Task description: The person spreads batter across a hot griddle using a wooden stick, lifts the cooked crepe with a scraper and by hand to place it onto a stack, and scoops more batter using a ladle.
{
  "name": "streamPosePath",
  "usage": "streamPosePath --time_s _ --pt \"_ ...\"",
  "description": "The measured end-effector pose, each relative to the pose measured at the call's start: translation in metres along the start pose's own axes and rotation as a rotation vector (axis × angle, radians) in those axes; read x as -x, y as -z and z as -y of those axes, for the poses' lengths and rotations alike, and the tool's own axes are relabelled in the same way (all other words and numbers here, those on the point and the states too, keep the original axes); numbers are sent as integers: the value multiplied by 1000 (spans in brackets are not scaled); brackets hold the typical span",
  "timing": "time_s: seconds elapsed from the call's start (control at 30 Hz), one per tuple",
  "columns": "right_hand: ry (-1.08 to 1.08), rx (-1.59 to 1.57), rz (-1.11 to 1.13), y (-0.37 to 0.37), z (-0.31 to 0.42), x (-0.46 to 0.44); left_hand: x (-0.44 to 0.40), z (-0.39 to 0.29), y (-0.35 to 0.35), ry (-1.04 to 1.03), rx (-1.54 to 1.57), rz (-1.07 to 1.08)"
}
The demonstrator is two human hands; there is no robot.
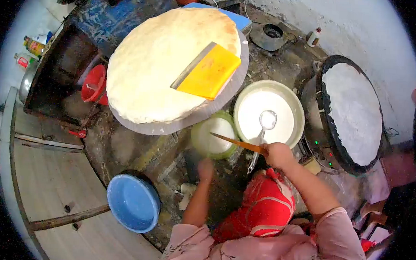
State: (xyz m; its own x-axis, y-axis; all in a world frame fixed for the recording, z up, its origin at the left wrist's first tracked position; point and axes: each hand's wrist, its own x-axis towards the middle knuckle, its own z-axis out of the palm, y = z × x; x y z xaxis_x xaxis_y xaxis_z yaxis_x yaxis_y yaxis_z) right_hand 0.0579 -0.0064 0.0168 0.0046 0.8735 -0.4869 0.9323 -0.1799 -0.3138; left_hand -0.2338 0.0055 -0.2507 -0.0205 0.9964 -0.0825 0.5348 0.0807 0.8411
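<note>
The right hand [279, 156] wraps its fingers round the butt of a long wooden blade [240, 143], which points between 9 and 10 o'clock. The blade crosses above the handle of a metal ladle [267, 120], and its tip hangs over the mouth of the small green bowl [197, 140]. The left hand [206, 169] sits just below that bowl, which is at its 12 o'clock; it is blurred, and I cannot tell how its fingers stand.

At the right hand's 12 o'clock is a large bowl [301, 116] of white liquid, the ladle lying across its 6 o'clock rim. A narrow gap parts its 3 o'clock edge from the round griddle [324, 109], at the hand's 2 o'clock, where a pale sheet [352, 115] stops short of the dark edge.

From the left hand, a broad pale round [150, 62] lies at 11 o'clock, a yellow scraper [210, 74] reaching its 3 o'clock edge. Toward 8 o'clock, a strip of floor [167, 207] separates the hand from a blue basin [133, 203].
</note>
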Motion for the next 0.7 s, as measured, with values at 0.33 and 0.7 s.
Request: streamPosePath --time_s 0.33,0.7 --pt "165 388 -176 -25 -21 2 6 -3 15 -273 -623 92" --pt "4 163 -20 -1 -10 20 29 -128 73 17 -813 133"
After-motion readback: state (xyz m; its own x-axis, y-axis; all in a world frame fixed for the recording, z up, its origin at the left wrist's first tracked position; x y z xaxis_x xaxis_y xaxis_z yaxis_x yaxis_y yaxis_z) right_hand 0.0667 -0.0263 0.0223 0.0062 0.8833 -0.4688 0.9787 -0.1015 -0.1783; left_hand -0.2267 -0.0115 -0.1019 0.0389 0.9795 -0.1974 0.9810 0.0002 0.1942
